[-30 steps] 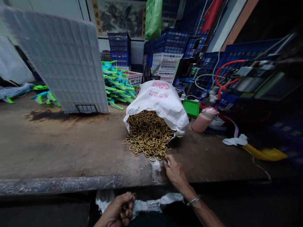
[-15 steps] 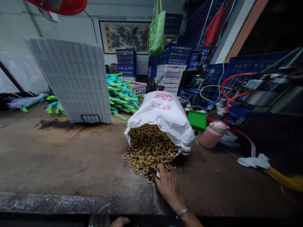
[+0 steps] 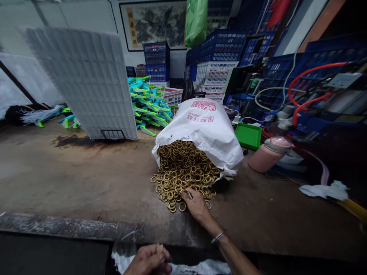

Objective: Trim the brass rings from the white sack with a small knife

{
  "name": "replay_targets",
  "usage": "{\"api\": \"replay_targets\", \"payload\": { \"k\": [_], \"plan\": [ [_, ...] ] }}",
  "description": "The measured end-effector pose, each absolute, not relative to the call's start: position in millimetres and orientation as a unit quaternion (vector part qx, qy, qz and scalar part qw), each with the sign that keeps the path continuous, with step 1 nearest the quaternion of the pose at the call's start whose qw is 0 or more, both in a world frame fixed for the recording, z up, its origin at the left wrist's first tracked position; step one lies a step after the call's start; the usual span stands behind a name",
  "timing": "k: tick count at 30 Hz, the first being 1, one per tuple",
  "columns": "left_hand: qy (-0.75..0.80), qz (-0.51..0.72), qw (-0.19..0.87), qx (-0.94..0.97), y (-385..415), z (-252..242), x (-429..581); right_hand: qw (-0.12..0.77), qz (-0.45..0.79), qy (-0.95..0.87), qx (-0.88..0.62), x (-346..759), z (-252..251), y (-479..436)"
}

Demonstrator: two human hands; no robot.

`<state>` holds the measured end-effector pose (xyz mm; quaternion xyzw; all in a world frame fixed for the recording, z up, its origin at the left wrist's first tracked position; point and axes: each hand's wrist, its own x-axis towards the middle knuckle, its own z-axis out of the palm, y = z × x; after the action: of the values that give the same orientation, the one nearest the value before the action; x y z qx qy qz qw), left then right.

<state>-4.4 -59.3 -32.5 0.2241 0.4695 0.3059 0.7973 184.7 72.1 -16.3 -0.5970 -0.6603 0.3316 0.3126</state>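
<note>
A white woven sack (image 3: 200, 126) with red print lies on its side, its open mouth facing me. Brass-coloured rings (image 3: 189, 168) fill the mouth and spill onto the table. My right hand (image 3: 196, 204) reaches into the near edge of the spilled rings. Its fingers are pinched together, with a small shiny sliver by the fingertips that I cannot identify. Below the table's front edge, my left hand (image 3: 149, 261) is closed, fingers curled. A small beige bit shows at its fingertips; whether it is held or wrapped on a finger I cannot tell.
A grey-white ribbed panel (image 3: 83, 84) leans upright on the table (image 3: 71, 175). Behind it lie turquoise and lime pieces (image 3: 151, 107). At the right are a green tray (image 3: 248, 136), a pink bottle (image 3: 268, 154), hoses and a white cloth (image 3: 325, 190). Crates (image 3: 218, 47) stack behind.
My right hand has moved further in among the rings, its fingers now pinched. My left hand has come up into fuller view at the bottom. The camera view has tilted down.
</note>
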Motion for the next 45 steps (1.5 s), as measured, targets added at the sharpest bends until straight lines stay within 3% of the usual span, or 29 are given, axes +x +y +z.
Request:
{"api": "replay_targets", "payload": {
  "k": [7, 13, 21, 25, 32, 38, 45],
  "plan": [
    [0.530, 0.376, 0.657, 0.381, -14, 25, 29, 0.329, 0.425, -0.619, -0.572, 190, -1, 62],
    [0.507, 0.505, 0.521, 0.466, 29, 13, 51, 0.328, 0.483, -0.614, -0.531, 187, -1, 52],
    [0.500, 0.469, 0.449, 0.574, 47, 2, 56, 0.314, 0.529, -0.612, -0.497, 177, -5, 51],
    [0.517, 0.489, 0.473, 0.520, 47, 5, 51, 0.323, 0.501, -0.600, -0.533, 177, -2, 49],
    [0.523, 0.442, 0.631, 0.365, 36, 10, 44, 0.407, 0.451, -0.571, -0.552, 175, -1, 37],
    [0.494, 0.479, 0.632, 0.357, 17, 14, 46, 0.416, 0.569, -0.450, -0.548, 165, -1, 30],
    [0.482, 0.428, 0.607, 0.465, 5, 19, 38, 0.389, 0.710, -0.333, -0.484, 173, 20, 19]
  ]
}}
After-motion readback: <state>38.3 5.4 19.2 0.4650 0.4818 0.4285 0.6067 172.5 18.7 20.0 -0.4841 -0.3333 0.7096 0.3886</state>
